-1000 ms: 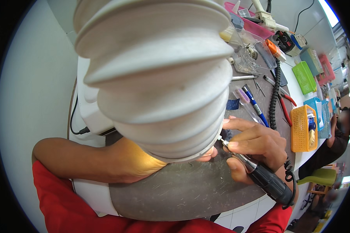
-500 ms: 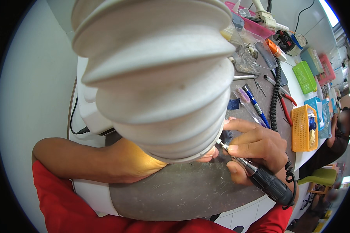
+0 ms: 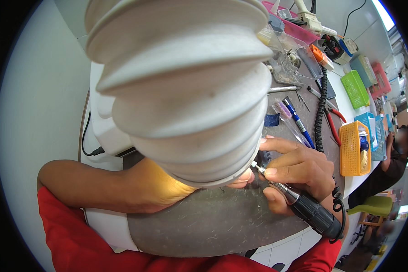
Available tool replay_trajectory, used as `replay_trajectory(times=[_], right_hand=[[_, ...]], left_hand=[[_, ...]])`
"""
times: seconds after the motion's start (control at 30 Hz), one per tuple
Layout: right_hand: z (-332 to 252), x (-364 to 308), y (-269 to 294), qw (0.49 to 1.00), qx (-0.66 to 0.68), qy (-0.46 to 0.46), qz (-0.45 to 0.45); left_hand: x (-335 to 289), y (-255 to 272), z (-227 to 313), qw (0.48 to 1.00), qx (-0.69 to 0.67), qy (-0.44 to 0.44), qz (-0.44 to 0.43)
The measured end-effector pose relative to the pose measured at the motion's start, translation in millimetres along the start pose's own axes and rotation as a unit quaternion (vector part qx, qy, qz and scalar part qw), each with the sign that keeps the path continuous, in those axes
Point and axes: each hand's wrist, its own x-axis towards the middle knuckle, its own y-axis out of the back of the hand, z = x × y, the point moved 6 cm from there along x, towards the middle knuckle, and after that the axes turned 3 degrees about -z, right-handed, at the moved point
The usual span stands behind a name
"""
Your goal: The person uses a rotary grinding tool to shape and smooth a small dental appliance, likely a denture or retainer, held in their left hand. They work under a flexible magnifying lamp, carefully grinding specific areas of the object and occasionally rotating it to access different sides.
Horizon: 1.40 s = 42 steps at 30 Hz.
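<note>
My right hand (image 3: 299, 170) grips a black and silver rotary handpiece (image 3: 303, 206) like a pen, its thin tip (image 3: 255, 166) pointing left toward the mouth of a big white ribbed hose (image 3: 181, 90). A coiled black cord (image 3: 321, 109) runs from the handpiece across the table. My left hand (image 3: 242, 179) is almost wholly hidden under the hose; only fingertips show, closed near the tool's tip. What they hold is hidden. My left forearm (image 3: 109, 188) lies along the grey round table (image 3: 213, 222).
Behind my right hand lie a blue pen (image 3: 298, 121), a purple brush (image 3: 283, 111), red-handled pliers (image 3: 334, 120) and clear plastic boxes (image 3: 294, 61). An orange basket (image 3: 352, 149), blue, green and pink baskets stand at the right. Another person (image 3: 390, 158) sits at the far right.
My right hand and the handpiece have shifted slightly left, toward the hose mouth. Little else differs.
</note>
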Motion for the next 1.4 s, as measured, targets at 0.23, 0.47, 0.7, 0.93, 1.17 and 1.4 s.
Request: replay_trajectory(times=[0.23, 0.47, 0.7, 0.93, 1.17, 1.4], right_hand=[[-1.1, 1.9, 0.1, 1.000, 0.005, 0.000, 0.002], [-0.9, 0.9, 0.6, 1.000, 0.003, -0.003, 0.004], [-2.5, 1.3, 0.1, 1.000, -0.002, 0.004, -0.006], [-1.7, 1.5, 0.4, 1.000, -0.012, -0.015, -0.002], [-1.3, 1.9, -1.2, 1.000, -0.011, -0.010, -0.002], [0.4, -0.6, -0.3, 1.000, -0.002, -0.009, 0.009]], left_hand=[[-0.6, 2.9, -0.3, 0.999, 0.040, 0.004, -0.002], [1.2, 4.5, -4.1, 0.999, 0.046, 0.010, -0.001], [0.0, 4.4, -4.3, 0.998, 0.062, 0.007, -0.001], [0.8, 4.9, -3.8, 0.998, 0.068, -0.001, 0.004], [3.8, 3.5, -3.8, 1.000, -0.010, 0.004, -0.009], [1.6, 8.1, -10.4, 0.997, 0.074, -0.003, 0.007]])
